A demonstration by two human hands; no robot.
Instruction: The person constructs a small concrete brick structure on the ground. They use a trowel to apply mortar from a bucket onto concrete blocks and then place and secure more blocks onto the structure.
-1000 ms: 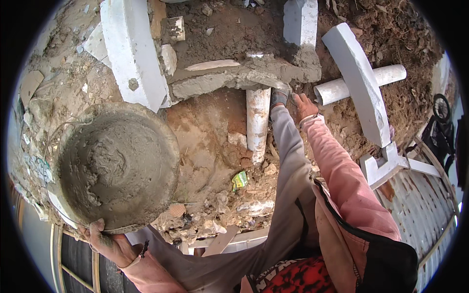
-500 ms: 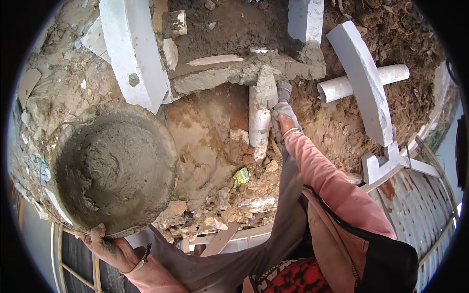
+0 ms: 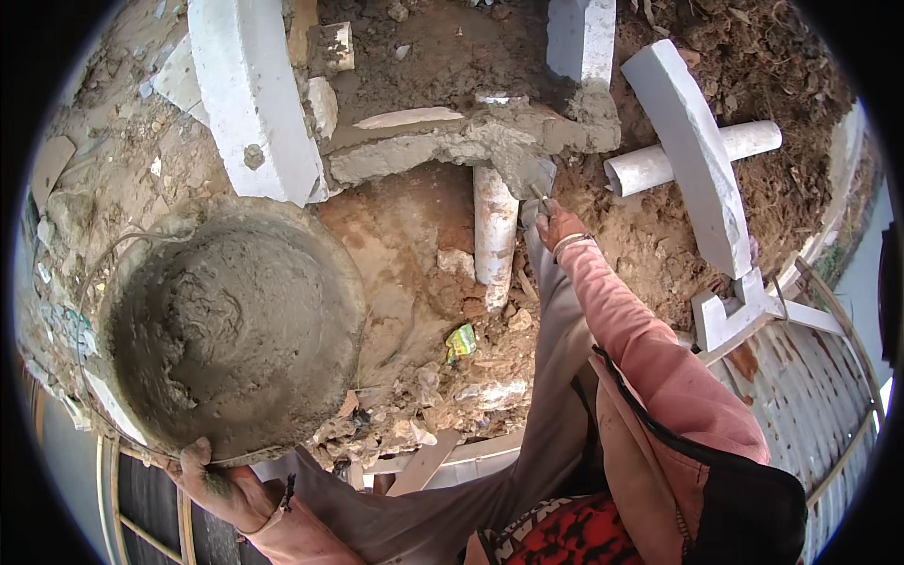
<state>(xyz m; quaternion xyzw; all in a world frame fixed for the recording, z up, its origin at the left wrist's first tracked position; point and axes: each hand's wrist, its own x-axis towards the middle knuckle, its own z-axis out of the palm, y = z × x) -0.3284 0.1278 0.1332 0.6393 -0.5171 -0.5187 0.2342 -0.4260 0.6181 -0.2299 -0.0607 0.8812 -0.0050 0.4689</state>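
My left hand (image 3: 218, 485) is closed on the near rim of a round bucket (image 3: 353, 311), thumb over the edge. Wet grey mortar (image 3: 254, 311) lies inside the bucket, heaped toward its far left. A trowel (image 3: 540, 179) is in my closed right hand (image 3: 557, 226), its blade against the mortar at the side of a low wall (image 3: 395, 158). A lump of fresh mortar bulges over the wall's near face there. Just below it a white pipe (image 3: 494, 235) sticks out toward me.
Pale concrete posts (image 3: 250, 104) stand at the far left and far middle (image 3: 582, 42). To the right, a concrete beam (image 3: 692, 155) lies across another white pipe (image 3: 753, 141). A green wrapper (image 3: 461, 343) sits among rubble. Corrugated metal sheeting (image 3: 810, 395) lies at lower right.
My right hand has turned and the trowel blade now presses the mortar from the right. Mortar that covered the pipe's top end has shifted up onto the wall. The bucket has tilted slightly.
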